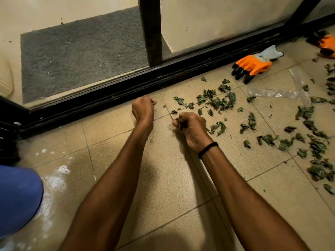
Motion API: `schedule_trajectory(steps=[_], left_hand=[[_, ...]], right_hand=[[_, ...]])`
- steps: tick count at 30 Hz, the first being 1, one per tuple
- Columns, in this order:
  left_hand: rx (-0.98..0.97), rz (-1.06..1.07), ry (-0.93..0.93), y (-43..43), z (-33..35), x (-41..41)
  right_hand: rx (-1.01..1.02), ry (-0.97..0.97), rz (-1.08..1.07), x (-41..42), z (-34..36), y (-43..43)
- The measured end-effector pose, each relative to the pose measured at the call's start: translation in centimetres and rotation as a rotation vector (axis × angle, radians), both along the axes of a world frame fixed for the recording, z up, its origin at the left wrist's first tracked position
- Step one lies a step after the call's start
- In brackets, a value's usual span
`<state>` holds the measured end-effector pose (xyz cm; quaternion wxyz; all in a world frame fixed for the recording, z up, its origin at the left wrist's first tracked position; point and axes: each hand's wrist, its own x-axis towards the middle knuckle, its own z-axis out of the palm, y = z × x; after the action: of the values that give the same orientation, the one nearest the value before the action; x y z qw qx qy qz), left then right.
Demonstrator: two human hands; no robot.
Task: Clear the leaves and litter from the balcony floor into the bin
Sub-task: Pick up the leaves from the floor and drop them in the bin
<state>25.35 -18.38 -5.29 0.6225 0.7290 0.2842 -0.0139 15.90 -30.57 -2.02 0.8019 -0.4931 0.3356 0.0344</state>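
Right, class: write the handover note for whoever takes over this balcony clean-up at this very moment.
Left hand: curled near the door track; whether it holds anything is hidden.
Right hand: grips a small green clump.
Leaves: many lie scattered over the tiles to the right, around a clear plastic wrapper.
Orange gloves: unworn, on the floor by the track.
Done: one handful gathered.
Left: the remaining leaves and the wrapper; no bin is in view.

Far orange glove [327, 46] and blue shape [18, 198], maybe a knee, partly off frame.
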Motion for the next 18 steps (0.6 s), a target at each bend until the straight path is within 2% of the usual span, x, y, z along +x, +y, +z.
schedule_trajectory(steps=[2, 3, 5, 7, 9, 10, 14, 15, 18], left_hand=[[-0.591, 0.074, 0.095, 0.4, 1.2, -1.1], [-0.785, 0.081, 0.127, 0.6, 1.6, -1.5], [-0.900, 0.039, 0.182, 0.8, 2.0, -1.8], [-0.837, -0.003, 0.229, 0.5, 2.3, -1.8], [-0.665, -0.053, 0.223, -0.3, 2.8, -1.7], [-0.502, -0.104, 0.165, -0.6, 2.9, -1.6], [0.378, -0.579, -0.237, -2.3, 1.3, -0.9], [0.508, -0.678, -0.256, -2.9, 0.8, -0.5], [0.815, -0.891, -0.213, -4.8, -1.0, 0.7]], right_hand=[[0.253, -0.062, -0.155, 0.1, 0.9, -1.1], [0.312, -0.079, -0.191, 0.1, 1.1, -1.6], [0.298, -0.050, -0.209, 0.1, 1.3, -2.5], [0.151, 0.021, -0.210, 0.2, 0.9, -3.1], [-0.046, 0.072, -0.217, 0.3, 0.2, -3.7], [-0.151, 0.081, -0.203, 0.4, -0.4, -4.0], [-0.781, 0.122, 0.019, 0.8, -1.4, -4.7], [-0.903, 0.134, 0.069, 1.1, -1.4, -4.8], [-1.077, 0.092, 0.170, 2.5, -1.5, -4.7]])
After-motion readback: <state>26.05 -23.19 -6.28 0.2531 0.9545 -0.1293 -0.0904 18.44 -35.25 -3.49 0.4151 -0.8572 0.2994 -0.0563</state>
